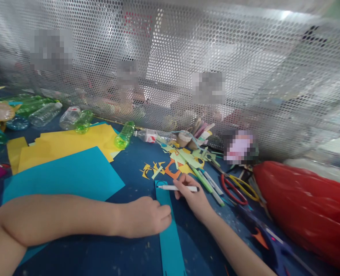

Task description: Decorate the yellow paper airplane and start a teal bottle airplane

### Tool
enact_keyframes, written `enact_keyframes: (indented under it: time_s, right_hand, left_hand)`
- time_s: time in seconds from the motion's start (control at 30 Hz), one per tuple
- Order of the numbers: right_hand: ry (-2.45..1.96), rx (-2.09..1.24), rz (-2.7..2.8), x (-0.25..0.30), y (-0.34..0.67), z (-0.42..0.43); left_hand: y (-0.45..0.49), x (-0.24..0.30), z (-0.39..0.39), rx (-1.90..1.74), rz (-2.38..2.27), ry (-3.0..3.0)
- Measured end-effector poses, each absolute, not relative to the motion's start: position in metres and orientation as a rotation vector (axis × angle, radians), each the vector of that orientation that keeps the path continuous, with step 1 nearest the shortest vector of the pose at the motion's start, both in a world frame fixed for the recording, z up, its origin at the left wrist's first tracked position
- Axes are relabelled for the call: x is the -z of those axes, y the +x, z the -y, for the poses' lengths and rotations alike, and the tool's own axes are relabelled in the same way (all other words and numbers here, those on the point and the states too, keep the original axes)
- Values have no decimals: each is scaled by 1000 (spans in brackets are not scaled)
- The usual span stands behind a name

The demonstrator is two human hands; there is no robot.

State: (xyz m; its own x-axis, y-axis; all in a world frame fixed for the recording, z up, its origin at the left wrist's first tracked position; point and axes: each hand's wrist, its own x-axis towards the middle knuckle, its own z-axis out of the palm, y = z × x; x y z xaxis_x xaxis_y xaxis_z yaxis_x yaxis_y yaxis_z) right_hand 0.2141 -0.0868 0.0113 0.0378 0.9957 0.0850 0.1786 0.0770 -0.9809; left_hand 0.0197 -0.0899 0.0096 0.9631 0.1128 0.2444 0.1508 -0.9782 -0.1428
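Observation:
A long blue paper strip [171, 245] lies lengthwise on the dark blue table, with a curved pen line drawn at its far end. My left hand [147, 217] rests on the strip's left edge, fingers curled under; whether they pinch anything is hidden. In my right hand [191, 195] is a white marker [184, 188], held like a pen, its tip touching or just above the strip near the curve. Orange [172, 169] and yellow paper scraps lie just beyond the strip's far end.
Yellow sheets [69, 143] and a blue sheet [72, 174] lie left. Behind them are several plastic bottles [125, 135] along a perforated metal screen [170, 57]. Right are markers [203, 180], red-handled scissors [233, 191], a blue glue gun [270, 237] and a red plastic bag [304, 207].

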Motion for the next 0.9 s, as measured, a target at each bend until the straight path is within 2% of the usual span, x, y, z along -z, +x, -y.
enact_keyframes:
  time_s: [0.1,0.23,0.4,0.53,0.63,0.9]
  right_hand:
    - [-1282,-970,1216,-9,217,84]
    - [-1151,-959,979,-8,221,79]
    - [-1075,-1026,908,-9,224,77]
    - [-1108,-1044,925,-9,223,79]
    - [-1138,-1051,963,-8,221,80]
    - [-1176,-1018,1035,-7,221,82]
  left_hand:
    - [20,-12,86,475,388,-3156]
    - [21,-15,66,840,788,-3283]
    - [27,-12,39,1701,1756,-3343]
    - [31,-13,35,2180,2125,-3203]
    - [32,-15,36,2201,2230,-3152]
    - [31,-12,37,2254,2160,-3205]
